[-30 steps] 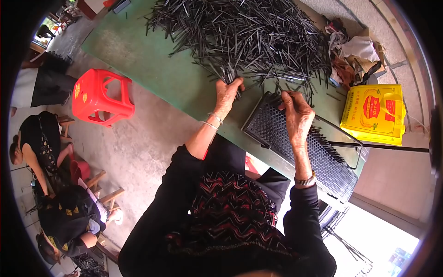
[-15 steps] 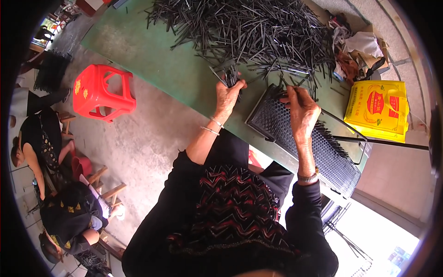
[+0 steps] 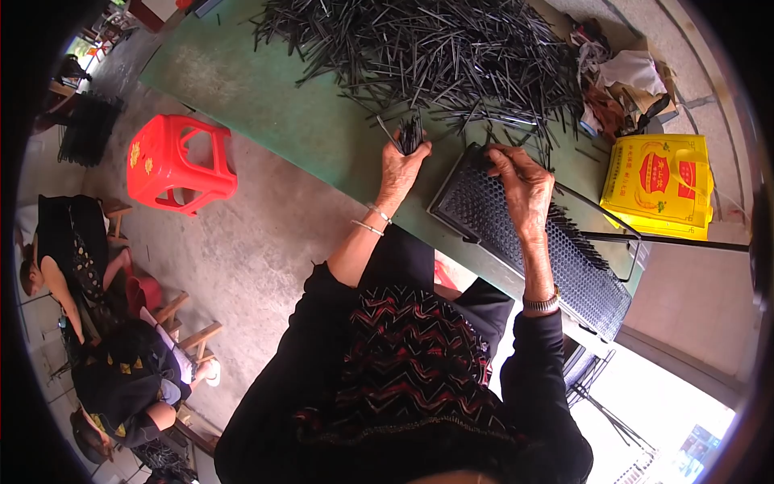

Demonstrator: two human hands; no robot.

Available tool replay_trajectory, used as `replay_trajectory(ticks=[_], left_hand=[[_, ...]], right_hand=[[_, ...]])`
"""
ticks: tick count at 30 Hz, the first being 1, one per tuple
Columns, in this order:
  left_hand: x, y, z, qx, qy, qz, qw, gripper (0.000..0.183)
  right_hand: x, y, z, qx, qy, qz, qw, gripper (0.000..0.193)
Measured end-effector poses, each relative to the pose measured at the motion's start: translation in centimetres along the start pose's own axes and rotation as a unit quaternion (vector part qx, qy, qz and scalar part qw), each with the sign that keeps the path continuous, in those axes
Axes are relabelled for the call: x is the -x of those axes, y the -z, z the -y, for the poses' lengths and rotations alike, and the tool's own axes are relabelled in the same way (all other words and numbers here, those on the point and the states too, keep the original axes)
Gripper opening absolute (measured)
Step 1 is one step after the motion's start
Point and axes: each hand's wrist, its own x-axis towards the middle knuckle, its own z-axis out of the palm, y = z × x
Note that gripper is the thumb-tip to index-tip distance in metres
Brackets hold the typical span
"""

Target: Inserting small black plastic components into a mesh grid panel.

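Green table edge [image 3: 274,151], left hand [image 3: 401,171] clutching black sticks [image 3: 409,135], open gap, right hand [image 3: 528,194] pinched closed over holed tray [image 3: 496,222]

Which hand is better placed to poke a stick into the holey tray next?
Probably the right hand: it's over the black tray, while the left hand is off to its left, holding thin black sticks.

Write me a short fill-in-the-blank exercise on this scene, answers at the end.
1. The left hand holds a bunch of sticks coloured ____.
2. The rack under the right hand is at the edge of a table coloured ____.
3. The bangles circle the person's ____ wrist.
4. By colour, the plastic stool is ____.

Missing words: black; green; left; red.
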Motion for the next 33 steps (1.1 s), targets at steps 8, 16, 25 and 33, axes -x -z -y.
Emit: replay_trajectory(ticks=[8,16,25,33], left_hand=[[-0.14,0.01,0.43,-0.002,-0.003,-0.001,1.0,0.02],[-0.09,0.02,0.52,-0.01,-0.003,0.0,1.0,0.02],[-0.12,0.19,0.55,-0.02,-0.004,0.01,1.0,0.021],[0.23,0.14,0.69,-0.043,-0.024,0.018,0.999,0.02]], right_hand=[[0.17,-0.08,-0.13,0.067,-0.009,-0.031,0.997,0.016],[0.46,-0.49,-0.55,0.107,0.015,-0.044,0.993,0.014],[0.39,-0.76,-0.25,0.103,0.041,-0.043,0.993,0.017],[0.25,-0.65,-0.72,0.181,0.12,-0.04,0.975,0.016]])
